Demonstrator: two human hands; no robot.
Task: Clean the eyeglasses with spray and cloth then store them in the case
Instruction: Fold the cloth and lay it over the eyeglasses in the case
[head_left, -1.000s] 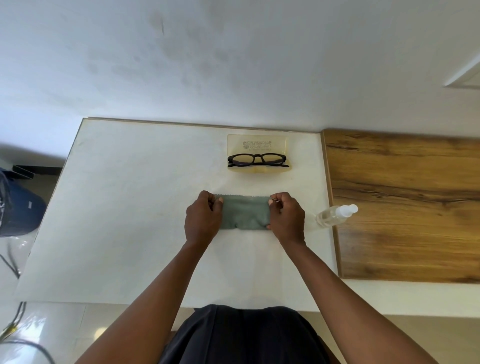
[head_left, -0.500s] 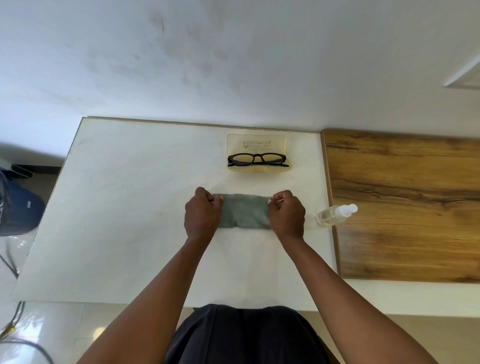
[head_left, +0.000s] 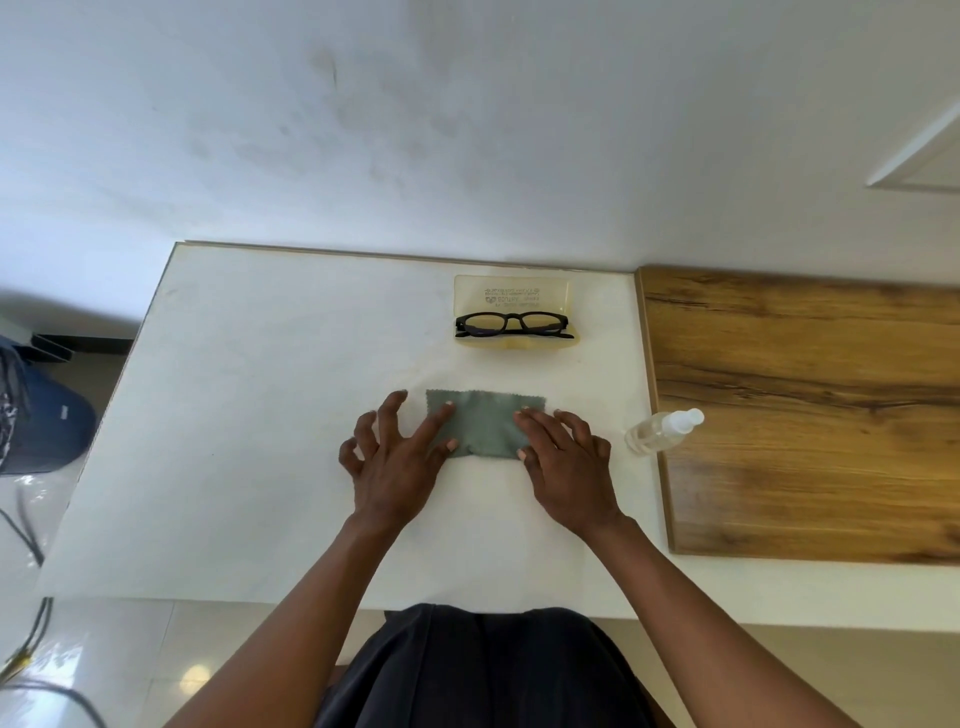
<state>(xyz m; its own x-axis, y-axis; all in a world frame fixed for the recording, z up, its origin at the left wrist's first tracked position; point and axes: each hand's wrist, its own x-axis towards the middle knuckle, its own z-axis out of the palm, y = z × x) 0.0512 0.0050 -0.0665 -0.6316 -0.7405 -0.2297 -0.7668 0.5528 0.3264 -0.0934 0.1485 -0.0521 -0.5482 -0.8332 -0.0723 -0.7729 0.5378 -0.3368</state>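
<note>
While the black-framed glasses (head_left: 514, 326) lie in the open yellow translucent case (head_left: 511, 301) at the counter's (head_left: 260, 415) far edge, the grey zigzag-edged cloth (head_left: 485, 423) lies flat nearer. Both hands press it, fingers spread: left (head_left: 397, 462) with forefinger and thumb, right (head_left: 566, 467) flat. A clear spray bottle (head_left: 662, 431) lies right.

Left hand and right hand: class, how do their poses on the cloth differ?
The left hand spreads its fingers wide, only the index and thumb touching the green cloth; the right hand keeps its fingers together, flat on the cloth's right end. Both are open, gripping nothing.
</note>
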